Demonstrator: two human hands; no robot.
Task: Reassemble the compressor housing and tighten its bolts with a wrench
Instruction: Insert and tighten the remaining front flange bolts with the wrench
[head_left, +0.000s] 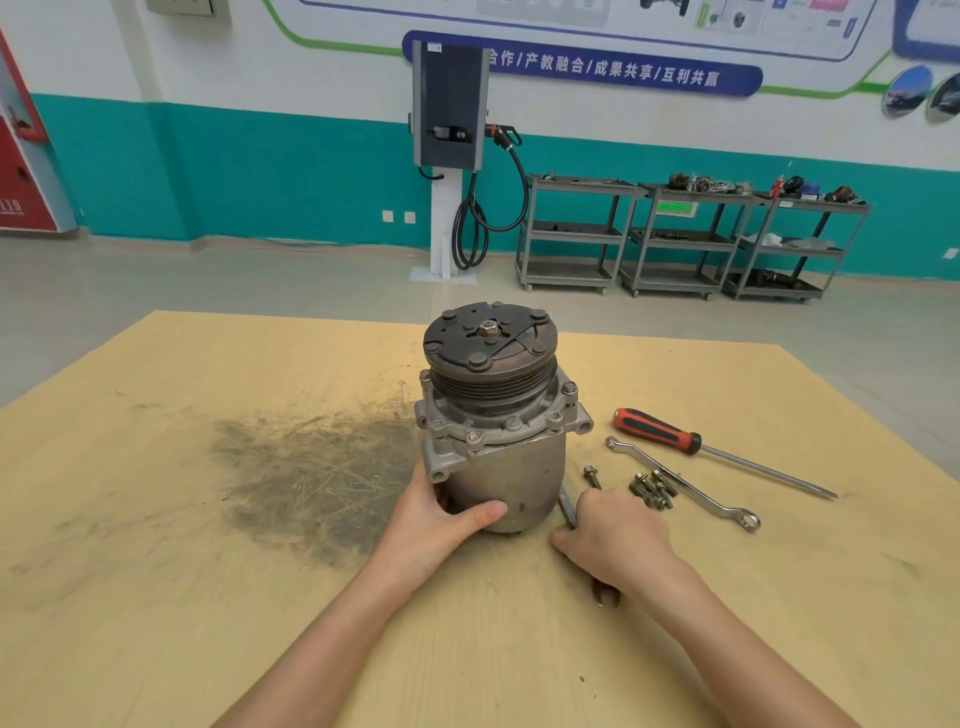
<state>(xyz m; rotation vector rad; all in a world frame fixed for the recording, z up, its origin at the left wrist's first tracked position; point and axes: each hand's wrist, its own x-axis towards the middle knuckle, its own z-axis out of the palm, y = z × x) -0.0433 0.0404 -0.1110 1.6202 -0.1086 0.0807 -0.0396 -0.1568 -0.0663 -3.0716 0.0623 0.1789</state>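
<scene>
Head view: compressor (498, 415) upright on tabletop (208, 597), gripped low by left hand (441, 514); right hand (613, 535) curled around wrench (567, 512) just beside housing base; loose bolts (652, 488) near.

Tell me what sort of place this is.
Probably an automotive training workshop: a compressor stands on a scuffed wooden table beside a ring spanner and screwdriver, with parts trolleys along the wall behind.
</scene>
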